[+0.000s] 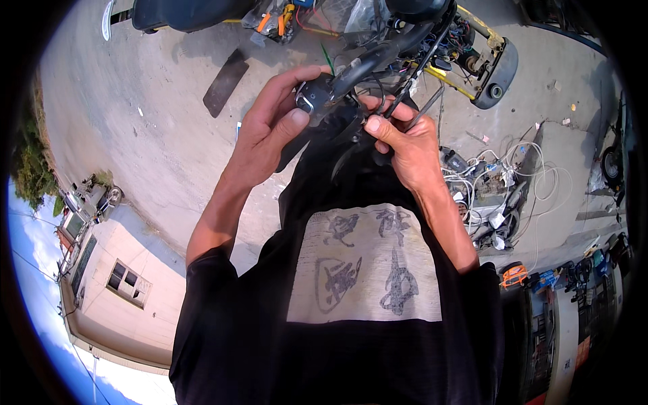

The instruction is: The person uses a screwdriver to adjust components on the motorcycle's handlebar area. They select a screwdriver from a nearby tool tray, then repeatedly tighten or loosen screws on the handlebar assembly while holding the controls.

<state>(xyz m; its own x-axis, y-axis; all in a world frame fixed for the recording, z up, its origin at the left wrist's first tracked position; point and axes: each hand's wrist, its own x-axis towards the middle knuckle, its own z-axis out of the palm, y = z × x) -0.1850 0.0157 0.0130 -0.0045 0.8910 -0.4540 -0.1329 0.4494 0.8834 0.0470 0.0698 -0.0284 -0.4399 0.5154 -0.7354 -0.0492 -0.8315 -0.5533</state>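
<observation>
My left hand [262,131] is closed round a small black rounded housing [314,94] with a shiny rim, fingers on its far side and thumb on its near side. Beside it a thick black curved tube [368,65] runs up toward a partly stripped vehicle. My right hand [410,140] is closed, thumb and fingers pinching among thin black cables [380,101] right of the housing. Exactly what sits between those fingertips is too small and dark to make out. A green thin strip [327,59] stands above my left fingers.
Beyond my hands is the vehicle's yellow frame [449,79] with exposed wiring [459,44] and a black bumper [498,81]. A dark flat panel [226,82] lies on the concrete at the left. Tangled white cable [540,175] and loose parts lie at the right.
</observation>
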